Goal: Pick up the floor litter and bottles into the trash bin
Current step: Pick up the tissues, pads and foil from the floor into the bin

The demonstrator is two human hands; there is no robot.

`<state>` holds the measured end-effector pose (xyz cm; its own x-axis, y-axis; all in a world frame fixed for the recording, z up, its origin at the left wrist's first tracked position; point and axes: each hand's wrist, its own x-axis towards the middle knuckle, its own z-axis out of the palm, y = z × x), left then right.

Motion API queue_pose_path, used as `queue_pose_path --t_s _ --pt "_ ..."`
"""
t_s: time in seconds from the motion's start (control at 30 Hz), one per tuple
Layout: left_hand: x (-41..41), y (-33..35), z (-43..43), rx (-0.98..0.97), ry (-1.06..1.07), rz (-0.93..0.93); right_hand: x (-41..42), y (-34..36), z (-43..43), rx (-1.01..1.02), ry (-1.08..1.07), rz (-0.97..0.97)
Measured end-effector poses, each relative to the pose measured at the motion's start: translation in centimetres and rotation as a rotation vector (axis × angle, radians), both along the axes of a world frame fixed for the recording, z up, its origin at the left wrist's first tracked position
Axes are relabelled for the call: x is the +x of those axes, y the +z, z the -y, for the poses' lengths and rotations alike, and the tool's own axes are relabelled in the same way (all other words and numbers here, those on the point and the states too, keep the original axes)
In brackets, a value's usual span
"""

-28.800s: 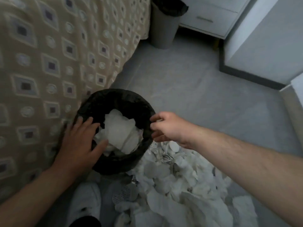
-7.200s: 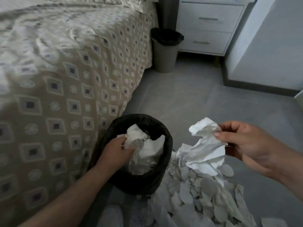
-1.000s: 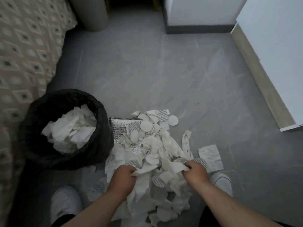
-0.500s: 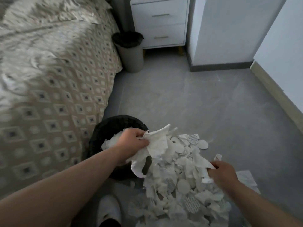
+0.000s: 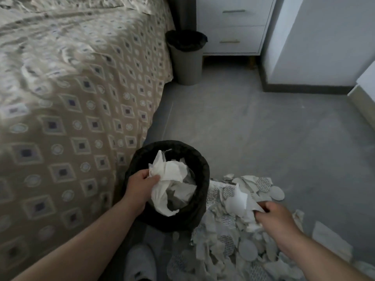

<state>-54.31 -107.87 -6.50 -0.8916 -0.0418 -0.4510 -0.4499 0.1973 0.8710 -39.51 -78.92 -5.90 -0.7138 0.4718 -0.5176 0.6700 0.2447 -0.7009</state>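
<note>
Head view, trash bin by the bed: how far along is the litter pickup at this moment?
Partly done. The trash bin holds crumpled white paper. In hand: the left hand grips a tissue wad over the bin's opening, and the right hand pinches a paper scrap. Left: a big litter pile of scraps and round pads on the floor beside the bin. No bottles are in view.

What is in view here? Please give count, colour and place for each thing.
bed: one, beige patterned, left
trash bin: one, black liner, beside bed
tissue wad: one, white, over trash bin
litter pile: one, white and grey, floor right of trash bin
paper scrap: one, white, above litter pile
nightstand: one, white, far end
second bin: one, grey, black liner, beside nightstand
shoe: one, white, bottom edge
left hand: one, grips tissue wad
right hand: one, pinches paper scrap
</note>
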Motion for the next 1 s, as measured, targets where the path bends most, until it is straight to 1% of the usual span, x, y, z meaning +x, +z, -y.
queue_pose_path --t_s 0.1,0.17,0.27,0.33,0.4,0.47,0.53,0.63,0.7,0.8,0.87,0.93,1.0 --pt "0.0 -1.6 -0.6 -0.163 -0.104 -0.069 -0.5 -0.5 0.3 0.002 0.005 0.002" --pt "-0.1 -1.4 -0.4 -0.273 -0.212 -0.166 -0.7 -0.6 0.4 -0.022 0.002 -0.004" --pt "0.2 0.0 1.7 -0.435 -0.283 -0.39 -1.7 0.0 0.4 -0.047 -0.006 -0.034" --pt "1.3 0.1 3.6 -0.562 -0.323 -0.522 -2.9 0.9 0.7 -0.043 0.03 -0.077" --pt "2.2 -0.9 5.0 -0.697 -0.344 -0.51 -4.8 2.3 1.3 -0.035 0.081 -0.136" --pt "2.7 -2.5 5.6 -0.783 -0.394 -0.414 -7.0 3.3 2.6 -0.054 0.116 -0.19" --pt "3.1 -3.9 5.8 -0.824 -0.464 -0.348 -9.4 4.0 4.5 -0.082 0.157 -0.238" --pt "3.2 -4.6 6.2 -0.858 -0.486 -0.368 -12.7 4.0 8.1 -0.102 0.237 -0.249" --pt "3.2 -4.7 6.4 -0.857 -0.479 -0.377 -14.5 3.2 10.4 -0.138 0.296 -0.195" --pt "3.2 -4.6 6.4 -0.85 -0.478 -0.398 -15.8 1.9 12.7 -0.231 0.402 -0.028" --pt "3.1 -4.6 6.6 -0.829 -0.486 -0.393 -15.5 1.9 12.8 -0.238 0.485 0.058" --pt "3.3 -4.5 6.6 -0.796 -0.486 -0.397 -14.7 2.7 11.2 -0.186 0.521 0.03" --pt "3.5 -3.8 6.3 -0.738 -0.442 -0.424 -13.6 3.8 7.6 -0.238 0.46 -0.027"
